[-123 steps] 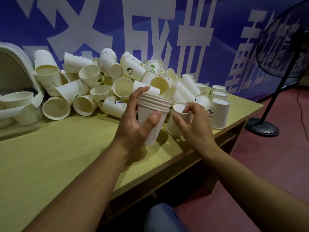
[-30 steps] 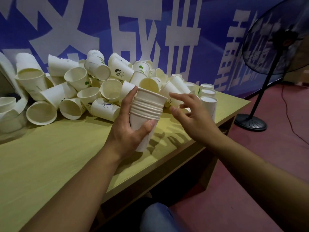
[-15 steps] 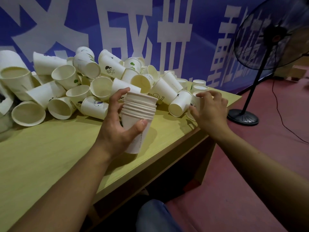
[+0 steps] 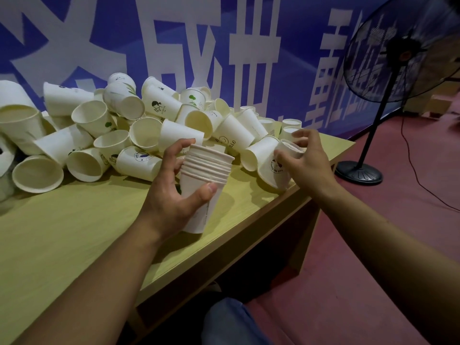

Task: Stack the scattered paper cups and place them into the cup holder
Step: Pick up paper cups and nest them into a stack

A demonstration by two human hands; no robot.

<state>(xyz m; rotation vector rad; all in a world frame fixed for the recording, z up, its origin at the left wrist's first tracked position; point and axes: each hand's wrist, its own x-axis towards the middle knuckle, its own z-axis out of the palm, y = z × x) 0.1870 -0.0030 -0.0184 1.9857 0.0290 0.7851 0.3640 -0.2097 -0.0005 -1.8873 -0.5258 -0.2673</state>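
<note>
Stack of nested cups (image 4: 207,180) gripped upright in left hand (image 4: 171,195) above the table (image 4: 74,235). Right hand (image 4: 305,160) curled round a single cup (image 4: 276,165), tilted, at the heap of loose cups (image 4: 119,125) near the table's corner.

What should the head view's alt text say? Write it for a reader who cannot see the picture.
A person's left hand grips a nested stack of white paper cups above a yellow-green wooden table, while the right hand closes on a single white paper cup near the table's right edge. Behind them a jumbled pile of loose white paper cups lies against a blue banner.
</note>
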